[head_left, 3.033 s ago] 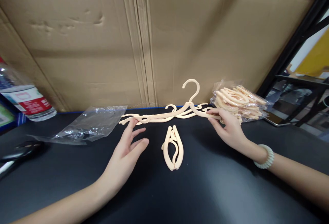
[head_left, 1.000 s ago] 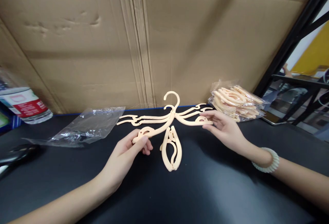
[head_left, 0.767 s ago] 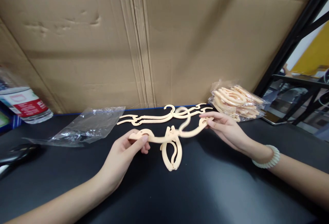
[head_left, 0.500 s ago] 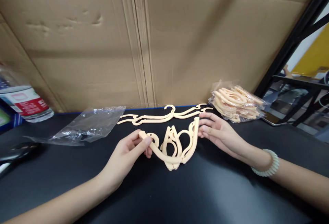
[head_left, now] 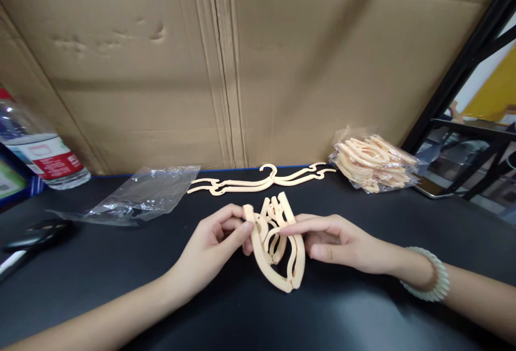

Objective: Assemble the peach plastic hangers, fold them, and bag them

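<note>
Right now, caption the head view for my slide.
Left hand pinches and right hand touches a part-folded cream hanger; spread hanger arms and a plastic-wrapped bundle lie beyond.

The held hanger (head_left: pixel 262 259) partly hides another hanger (head_left: pixel 281 251).

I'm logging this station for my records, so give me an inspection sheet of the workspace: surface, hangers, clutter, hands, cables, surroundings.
Surface: dark desk, with a glossy reflection near the front.
Hangers: partly folded hanger in hand; folded hanger just behind it, partly hidden; spread hangers at the back; bagged hangers to their right.
Clutter: clear plastic sheet, labelled bottle and a blurred black object, all on the left.
Hands: left hand pinches one hanger arm; right hand has its index finger across the other, grip unclear.
Cables: nothing clearly seen; the right edge is blurred.
Surroundings: cardboard behind, black frame at right.
</note>
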Motion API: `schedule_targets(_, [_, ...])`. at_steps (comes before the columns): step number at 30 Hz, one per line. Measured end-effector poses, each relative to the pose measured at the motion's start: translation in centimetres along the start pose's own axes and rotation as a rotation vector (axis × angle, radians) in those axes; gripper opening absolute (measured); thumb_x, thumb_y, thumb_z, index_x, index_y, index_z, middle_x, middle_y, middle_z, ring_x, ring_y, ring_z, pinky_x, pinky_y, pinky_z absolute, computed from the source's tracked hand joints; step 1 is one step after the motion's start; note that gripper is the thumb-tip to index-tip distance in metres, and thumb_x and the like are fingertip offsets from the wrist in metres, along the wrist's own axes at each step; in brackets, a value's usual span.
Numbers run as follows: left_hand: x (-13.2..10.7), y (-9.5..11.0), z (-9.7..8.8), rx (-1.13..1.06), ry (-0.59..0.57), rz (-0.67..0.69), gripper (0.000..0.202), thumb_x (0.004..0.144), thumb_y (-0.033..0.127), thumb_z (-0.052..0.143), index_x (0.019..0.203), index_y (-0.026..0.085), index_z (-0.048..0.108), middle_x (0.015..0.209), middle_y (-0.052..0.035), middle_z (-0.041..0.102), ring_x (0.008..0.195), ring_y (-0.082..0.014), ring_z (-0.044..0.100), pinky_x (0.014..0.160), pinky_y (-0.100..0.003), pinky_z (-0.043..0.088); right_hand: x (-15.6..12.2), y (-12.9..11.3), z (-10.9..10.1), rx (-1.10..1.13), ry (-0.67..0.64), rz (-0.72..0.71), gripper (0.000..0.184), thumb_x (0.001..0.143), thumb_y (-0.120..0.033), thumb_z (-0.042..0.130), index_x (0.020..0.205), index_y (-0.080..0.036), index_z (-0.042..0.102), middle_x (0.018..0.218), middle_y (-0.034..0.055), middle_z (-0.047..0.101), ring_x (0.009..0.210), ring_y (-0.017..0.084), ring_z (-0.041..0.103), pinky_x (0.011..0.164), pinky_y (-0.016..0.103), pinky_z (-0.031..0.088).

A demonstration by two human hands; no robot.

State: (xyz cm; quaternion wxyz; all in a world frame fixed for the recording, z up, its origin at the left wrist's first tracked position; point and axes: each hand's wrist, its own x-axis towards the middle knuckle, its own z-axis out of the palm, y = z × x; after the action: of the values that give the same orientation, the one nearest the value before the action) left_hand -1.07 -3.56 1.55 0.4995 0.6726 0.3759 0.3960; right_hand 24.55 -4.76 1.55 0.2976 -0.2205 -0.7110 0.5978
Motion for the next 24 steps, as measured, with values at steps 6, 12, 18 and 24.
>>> schedule_targets(6, [0.0, -0.1, 0.4, -0.162, -0.013, -0.009, 0.026, 0.084, 0.032, 0.069, 0.103, 0.02, 0.055, 0.086, -0.0026, 0.072, 0.075, -0.0172, 0.067, 0.07, -0.029, 0.055, -0.1, 0.2, 0.0, 0.015, 0.0, 0.013, 0.045, 0.091, -0.033, 0.062, 0.135, -0.027, 0.055, 0.141, 0.0096, 0.046, 0.129, 0.024, 0.048, 0.106, 0.041, 0.041])
schedule_targets(12, [0.0, -0.7, 0.0, -0.066, -0.045, 0.041, 0.041, 0.084, 0.027, 0.067, 0.123, 0.023, 0.056, 0.116, -0.0079, 0.067, 0.084, -0.0172, 0.066, 0.082, -0.031, 0.055, -0.3, 0.5, -0.2, -0.019, 0.04, 0.013, 0.049, 0.089, -0.033, 0.064, 0.137, -0.028, 0.053, 0.143, 0.0092, 0.043, 0.129, 0.024, 0.047, 0.103, 0.039, 0.045])
schedule_targets(18, [-0.6, -0.2, 0.3, 0.195, -0.167, 0.127, 0.044, 0.093, 0.028, 0.054, 0.137, 0.026, 0.05, 0.1, -0.0037, 0.072, 0.088, -0.0193, 0.067, 0.087, -0.032, 0.051, -0.4, -0.1, 0.5, -0.074, -0.001, -0.014, 0.054, 0.088, -0.036, 0.065, 0.14, -0.031, 0.048, 0.142, 0.0102, 0.043, 0.117, 0.02, 0.054, 0.088, 0.03, 0.05])
schedule_targets(24, [-0.5, 0.2, 0.5, 0.291, -0.11, 0.118, 0.032, 0.091, 0.031, 0.057, 0.121, 0.024, 0.062, 0.075, 0.0011, 0.071, 0.071, -0.0171, 0.065, 0.072, -0.027, 0.051, -0.9, -0.2, 1.0, -0.149, -0.038, -0.051, 0.054, 0.088, -0.027, 0.065, 0.139, -0.028, 0.046, 0.136, 0.0112, 0.049, 0.113, 0.019, 0.056, 0.088, 0.032, 0.048])
